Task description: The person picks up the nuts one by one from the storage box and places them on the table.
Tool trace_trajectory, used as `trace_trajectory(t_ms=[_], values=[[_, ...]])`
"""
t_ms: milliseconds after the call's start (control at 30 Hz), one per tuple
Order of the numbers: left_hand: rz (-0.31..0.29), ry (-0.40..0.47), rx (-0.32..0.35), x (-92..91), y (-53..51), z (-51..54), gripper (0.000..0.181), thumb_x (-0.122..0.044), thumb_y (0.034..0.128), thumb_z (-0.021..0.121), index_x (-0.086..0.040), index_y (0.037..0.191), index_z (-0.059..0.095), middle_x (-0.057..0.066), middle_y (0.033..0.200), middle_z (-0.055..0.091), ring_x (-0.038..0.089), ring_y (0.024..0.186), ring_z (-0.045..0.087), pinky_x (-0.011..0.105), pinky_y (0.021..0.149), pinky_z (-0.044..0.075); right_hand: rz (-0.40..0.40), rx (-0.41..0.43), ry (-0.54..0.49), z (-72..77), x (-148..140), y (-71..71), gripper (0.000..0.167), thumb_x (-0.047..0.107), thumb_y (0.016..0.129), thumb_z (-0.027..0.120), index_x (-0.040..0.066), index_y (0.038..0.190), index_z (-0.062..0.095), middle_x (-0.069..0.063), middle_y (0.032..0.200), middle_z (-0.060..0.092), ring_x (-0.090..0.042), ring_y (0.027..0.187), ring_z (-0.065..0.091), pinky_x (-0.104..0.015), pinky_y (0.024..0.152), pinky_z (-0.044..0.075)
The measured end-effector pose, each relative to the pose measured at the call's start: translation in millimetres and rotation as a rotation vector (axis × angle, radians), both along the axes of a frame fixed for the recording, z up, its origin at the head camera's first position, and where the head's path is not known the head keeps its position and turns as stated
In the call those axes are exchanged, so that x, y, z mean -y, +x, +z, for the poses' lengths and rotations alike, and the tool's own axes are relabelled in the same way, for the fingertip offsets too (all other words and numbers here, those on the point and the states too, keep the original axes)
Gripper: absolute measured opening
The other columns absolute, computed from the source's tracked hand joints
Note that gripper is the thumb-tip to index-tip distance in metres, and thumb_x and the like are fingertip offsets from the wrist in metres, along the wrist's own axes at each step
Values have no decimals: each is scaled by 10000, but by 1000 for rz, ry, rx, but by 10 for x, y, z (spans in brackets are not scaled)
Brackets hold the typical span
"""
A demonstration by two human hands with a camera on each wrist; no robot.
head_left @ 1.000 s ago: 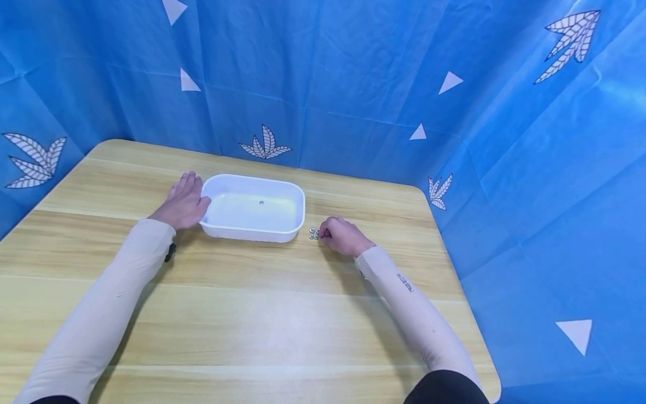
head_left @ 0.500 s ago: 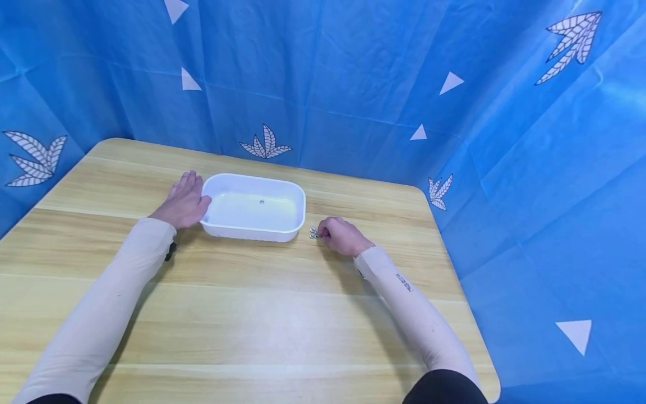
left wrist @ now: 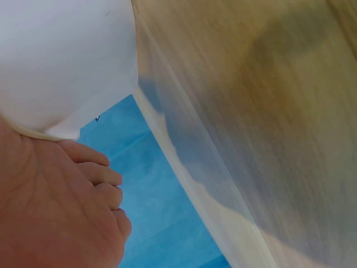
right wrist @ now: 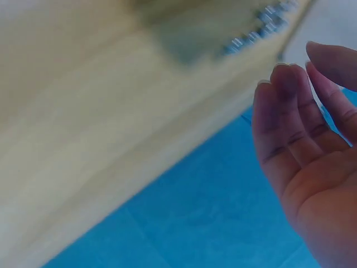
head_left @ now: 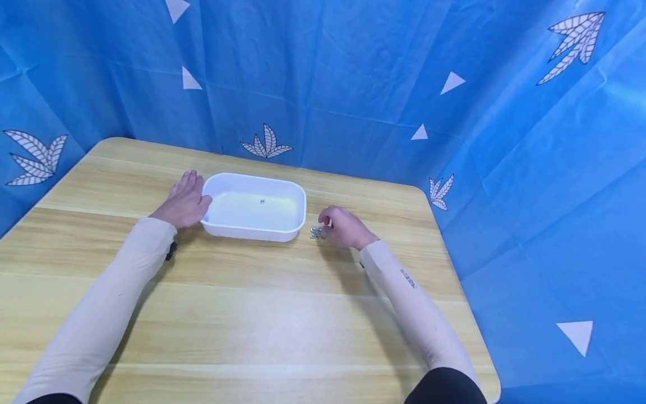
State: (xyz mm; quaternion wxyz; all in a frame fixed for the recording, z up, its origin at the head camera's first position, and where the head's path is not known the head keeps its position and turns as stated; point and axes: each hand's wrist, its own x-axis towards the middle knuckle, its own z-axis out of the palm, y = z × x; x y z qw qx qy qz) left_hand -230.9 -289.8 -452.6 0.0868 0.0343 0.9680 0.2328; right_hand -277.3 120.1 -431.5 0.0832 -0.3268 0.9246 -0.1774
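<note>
A white rectangular basin (head_left: 247, 232) stands near the back of the table. My left hand (head_left: 183, 201) touches its left end with straight fingers; in the left wrist view the palm (left wrist: 61, 201) lies against the white wall. One tiny metal piece (head_left: 262, 201) lies on the basin floor. Right of the basin sits a small group of shiny metal pieces (head_left: 313, 236), too small to tell their kind. Over these my right hand (head_left: 345, 227) hovers, fingers bent loosely. The right wrist view shows thumb and fingertips (right wrist: 279, 75) apart, with nothing visible between them.
The wood-grain table (head_left: 282, 314) has rounded corners. Blue curtains (head_left: 353, 84) with leaf and triangle prints hang behind it and along its right side.
My right hand has lifted slightly and its fingers have spread, uncovering more of the metal pieces. The left hand and the basin hold their places.
</note>
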Motion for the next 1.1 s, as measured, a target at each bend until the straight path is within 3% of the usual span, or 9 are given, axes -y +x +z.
trace_trajectory(t_ms=[367,633,1100], values=[[1,-10,-2,-4,2,13,766,-399,1081,116,149,1573,-97,345,1652,-218,504,1558,-212,652,1273,-104,15,-80,-54,376,232,-113,172,64,985,639,12,1106,749,-88,1034,744,-201,934,683,-347,850,594],[0,-6,1,-4,7,11,770,-405,1080,112,148,1575,-92,340,1652,-223,502,1560,-208,650,1274,-108,50,-79,-53,572,541,-141,157,79,995,639,36,1097,750,-87,1034,759,-193,933,686,-314,858,593],[-3,-4,-7,-9,7,13,765,-392,1083,127,157,1571,-87,351,1653,-206,508,1561,-199,653,1273,-103,115,-44,84,601,1134,-226,156,113,1002,639,72,1120,733,-71,1176,758,-200,1112,702,-319,1017,568]])
